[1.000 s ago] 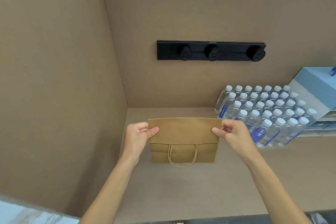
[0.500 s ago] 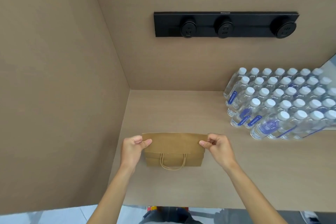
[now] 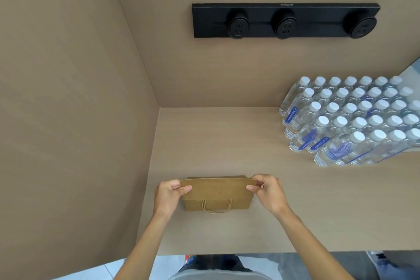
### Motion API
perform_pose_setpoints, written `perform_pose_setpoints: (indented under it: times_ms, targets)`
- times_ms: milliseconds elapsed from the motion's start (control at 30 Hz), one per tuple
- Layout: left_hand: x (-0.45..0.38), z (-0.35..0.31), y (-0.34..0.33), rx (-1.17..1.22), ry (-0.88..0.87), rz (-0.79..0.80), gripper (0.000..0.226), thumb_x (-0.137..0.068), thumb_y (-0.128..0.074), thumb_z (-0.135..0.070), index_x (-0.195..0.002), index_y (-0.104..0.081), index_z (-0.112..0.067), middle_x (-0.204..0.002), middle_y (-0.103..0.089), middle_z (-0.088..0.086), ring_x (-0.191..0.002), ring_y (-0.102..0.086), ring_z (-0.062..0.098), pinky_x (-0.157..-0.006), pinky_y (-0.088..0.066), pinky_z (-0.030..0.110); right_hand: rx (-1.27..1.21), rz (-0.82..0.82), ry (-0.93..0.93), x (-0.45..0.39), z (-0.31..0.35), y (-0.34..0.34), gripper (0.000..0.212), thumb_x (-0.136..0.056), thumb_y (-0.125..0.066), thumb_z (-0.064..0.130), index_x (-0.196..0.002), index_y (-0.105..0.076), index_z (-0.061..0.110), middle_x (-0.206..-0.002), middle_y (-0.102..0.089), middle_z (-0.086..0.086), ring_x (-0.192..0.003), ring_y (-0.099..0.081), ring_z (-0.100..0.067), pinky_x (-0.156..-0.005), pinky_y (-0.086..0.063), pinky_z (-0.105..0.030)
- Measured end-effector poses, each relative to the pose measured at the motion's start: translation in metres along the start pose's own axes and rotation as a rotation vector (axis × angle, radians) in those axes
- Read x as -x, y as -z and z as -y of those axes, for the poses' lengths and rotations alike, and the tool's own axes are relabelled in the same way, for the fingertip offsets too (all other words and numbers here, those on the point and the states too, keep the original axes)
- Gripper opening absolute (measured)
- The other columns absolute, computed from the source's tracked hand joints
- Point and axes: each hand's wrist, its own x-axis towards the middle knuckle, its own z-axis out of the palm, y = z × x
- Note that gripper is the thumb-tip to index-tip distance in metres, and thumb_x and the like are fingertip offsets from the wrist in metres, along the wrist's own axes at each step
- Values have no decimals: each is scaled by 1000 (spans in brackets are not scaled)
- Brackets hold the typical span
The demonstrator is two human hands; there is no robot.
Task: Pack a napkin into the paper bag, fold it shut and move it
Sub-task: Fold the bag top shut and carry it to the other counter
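The paper bag (image 3: 217, 195) stood on the beige counter (image 3: 227, 143), near the left wall, its top flap folded toward the person and its twine handle (image 3: 216, 206) hanging at the front. The left hand (image 3: 169, 195) pinched the flap's left end; the right hand (image 3: 268, 192) pinched its right end. Water bottles (image 3: 354, 123) stood far right.

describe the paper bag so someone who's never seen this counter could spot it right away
Start at the black socket strip on the back wall and drop to the tan counter. Near its front left lies the brown paper bag, pinched at both ends by the left hand and right hand. Unlike the clear bottles at right, it is flat, with twine handles.
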Motion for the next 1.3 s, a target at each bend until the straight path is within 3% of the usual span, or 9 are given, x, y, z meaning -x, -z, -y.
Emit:
perform_pose_setpoints:
  times_ms: [167,233,300,433,633,767,933,1067,1300]
  targets:
    - [-4,4,5,-43,17,75,60,-73,-85,-8,-54,-31,-24,-63,-28,5,-63,-26,17,-57,-17,30,102,52,-26,-1,9,0,19,-79,-79,5,-67,-69,16,-54,-52,4,-48,-42,-7,-49,-35,-13]
    - [-10,4,7,-35,41,115,34,-75,-83,-4,-58,-55,-12,-63,-58,8,-64,-48,16,-62,-35,30,142,77,-20,-8,14,1,21,-79,-79,7,-66,-67,19,-57,-58,3,-53,-51,-10,-53,-40,-18]
    - [-13,0,10,-76,37,165,20,-76,-81,-3,-64,-69,-14,-74,-76,13,-71,-64,17,-69,-46,31,228,120,-17,-12,21,3,14,-78,-79,12,-72,-69,18,-68,-67,-4,-68,-62,-18,-63,-47,-28]
    - [-16,-14,15,-443,-100,198,13,-77,-81,-24,-72,-70,-29,-73,-76,-5,-73,-68,13,-70,-52,29,552,187,72,-14,36,6,13,-82,-73,26,-95,-72,25,-86,-67,5,-97,-58,-19,-88,-40,-35]
    - [-25,-56,2,-976,-301,362,21,-78,-75,-42,-93,-73,-27,-96,-76,6,-99,-69,31,-77,-51,33,932,361,242,-20,75,-17,15,-86,-65,34,-97,-66,24,-106,-72,-4,-107,-63,-27,-94,-33,-43]
    - [-18,-65,-30,-1128,-445,378,21,-81,-69,-26,-101,-73,-20,-105,-74,12,-105,-67,36,-80,-51,37,983,429,324,-19,87,-47,28,-87,-63,22,-114,-66,18,-118,-67,-9,-112,-64,-32,-93,-45,-41]
    - [-15,-56,-35,-1170,-535,308,20,-94,-54,-26,-100,-71,-17,-101,-73,16,-101,-68,39,-75,-50,39,970,353,430,-11,87,-62,23,-101,-51,22,-115,-65,11,-114,-65,-12,-110,-60,-34,-87,-48,-42]
    - [-21,-40,-21,-1046,-688,332,20,-92,-51,-13,-102,-66,-21,-101,-77,9,-96,-68,38,-69,-48,38,951,354,513,-11,78,-53,37,-84,-57,0,-121,-55,8,-111,-68,-15,-105,-61,-36,-77,-49,-43]
    - [-22,-38,-13,-935,-799,327,19,-95,-46,-24,-98,-64,-25,-94,-79,5,-86,-70,37,-60,-47,36,860,331,558,-14,69,-43,44,-80,-55,6,-122,-56,14,-104,-70,-13,-99,-62,-35,-74,-46,-41]
